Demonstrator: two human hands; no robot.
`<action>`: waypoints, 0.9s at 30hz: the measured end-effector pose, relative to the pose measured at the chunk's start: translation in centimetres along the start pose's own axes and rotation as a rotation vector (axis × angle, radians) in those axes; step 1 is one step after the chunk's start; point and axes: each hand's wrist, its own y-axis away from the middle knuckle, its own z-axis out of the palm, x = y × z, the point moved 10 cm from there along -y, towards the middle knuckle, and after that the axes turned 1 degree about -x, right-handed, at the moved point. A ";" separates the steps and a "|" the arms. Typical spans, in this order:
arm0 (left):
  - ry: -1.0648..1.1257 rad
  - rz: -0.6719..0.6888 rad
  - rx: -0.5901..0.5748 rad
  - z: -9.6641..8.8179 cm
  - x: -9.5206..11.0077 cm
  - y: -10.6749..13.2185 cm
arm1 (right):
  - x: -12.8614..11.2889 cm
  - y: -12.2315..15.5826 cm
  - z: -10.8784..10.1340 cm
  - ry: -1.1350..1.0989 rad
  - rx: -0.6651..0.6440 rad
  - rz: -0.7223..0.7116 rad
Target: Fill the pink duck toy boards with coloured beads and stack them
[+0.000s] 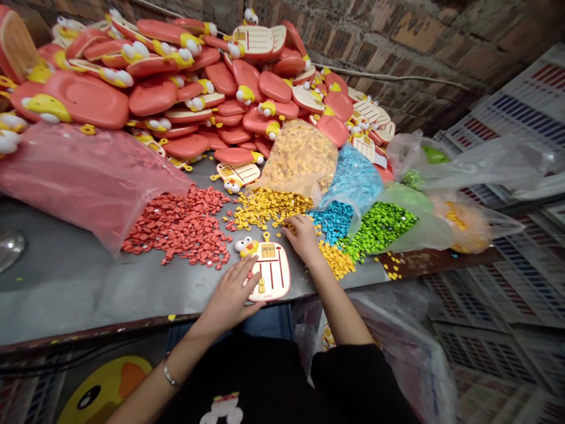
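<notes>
A cream toy board (pixel 278 277) with red slots, a small window and a yellow duck head lies face up at the table's front edge. My left hand (pixel 232 291) grips its lower left side, fingers over the face and thumb at the bottom edge. Two yellow pieces (pixel 262 286) sit in a slot; something red shows partly under my fingers. My right hand (pixel 304 235) is at the near edge of the yellow pile (pixel 269 206), fingers curled together with the tips down; what they pinch is too small to make out.
Red pieces (pixel 180 227) spill from a pink bag (pixel 83 176) at left. Blue pieces (pixel 333 221) and green pieces (pixel 384 227) spill from bags at right. A high heap of red-backed duck boards (pixel 198 88) stands behind, against a brick wall (pixel 397 35). Printed crates (pixel 507 106) stand at right.
</notes>
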 end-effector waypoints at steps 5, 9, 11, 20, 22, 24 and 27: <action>0.006 0.010 0.013 -0.1 0.1 0.0 | 0.5 -2.4 2.0 0.200 -0.091 -0.014; 0.006 0.007 0.015 -0.4 0.2 -0.2 | 0.0 -0.7 0.1 -0.148 -0.032 0.004; 0.004 0.013 0.008 -0.4 0.3 -0.2 | -0.5 0.8 -0.6 -0.358 -0.051 0.003; 0.007 0.011 0.009 0.1 0.1 0.1 | -1.6 3.2 2.0 -0.398 -0.184 0.008; 0.011 0.003 0.002 0.1 0.1 0.1 | -1.8 3.7 2.2 -0.326 -0.134 -0.025; 0.019 -0.010 -0.005 0.1 0.1 0.1 | -2.3 4.6 1.9 -0.238 -0.086 -0.072; 0.041 -0.021 0.004 0.0 0.0 0.1 | -3.0 6.3 1.1 -0.180 -0.061 -0.112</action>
